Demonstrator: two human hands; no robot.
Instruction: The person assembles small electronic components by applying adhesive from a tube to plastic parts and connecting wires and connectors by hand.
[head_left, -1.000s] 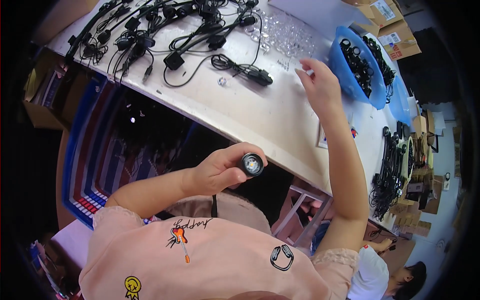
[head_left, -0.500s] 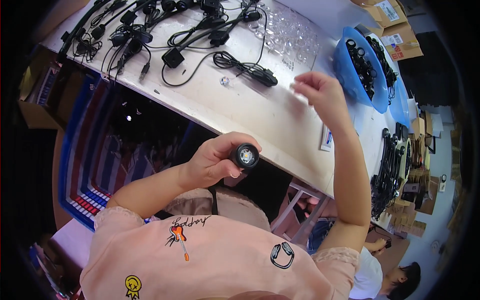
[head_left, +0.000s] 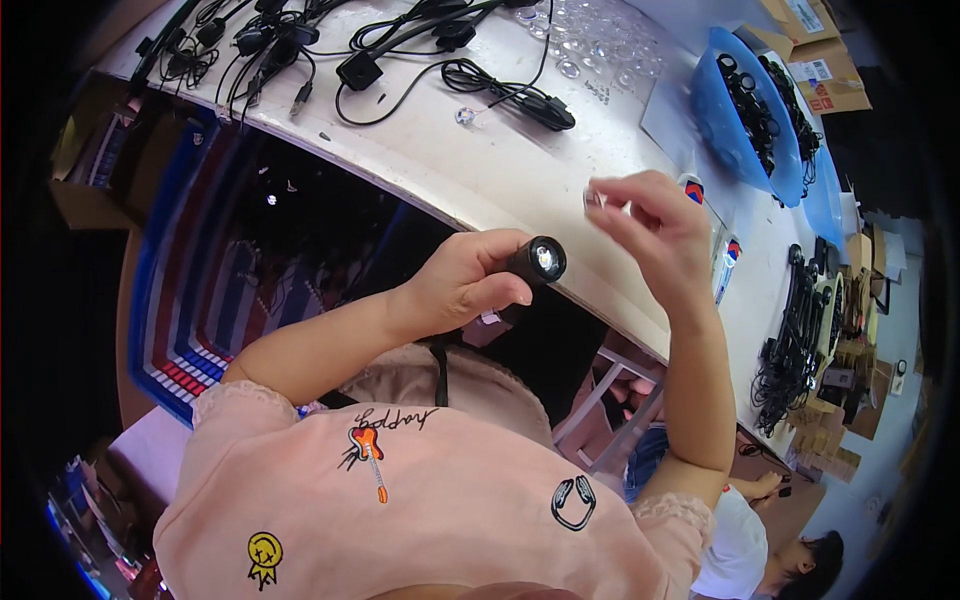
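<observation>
My left hand [head_left: 465,283] is wrapped round a short black cylindrical lamp housing [head_left: 545,260], held in front of the table's near edge. Its open round end faces up, and something bright and silvery shows inside. Over the table, my right hand [head_left: 655,225] is raised to the right of the housing, apart from it. Thumb and forefinger pinch a small shiny piece [head_left: 592,198], too small and blurred to name. Beyond the hands, a small round circuit board [head_left: 465,116] lies beside a coiled black cable [head_left: 510,95].
Clear plastic lenses [head_left: 610,45] are spread at the back. A blue basin [head_left: 715,125] holds black rings. Two tubes, one a white and blue tube [head_left: 728,268], lie right of my hand. Black cabled lamps [head_left: 270,45] cover the far left. A person [head_left: 735,545] sits at lower right.
My left hand has moved right and slightly up with the housing, whose end now tilts more to the right. My right hand has come lower, with a small piece showing at its fingertips.
</observation>
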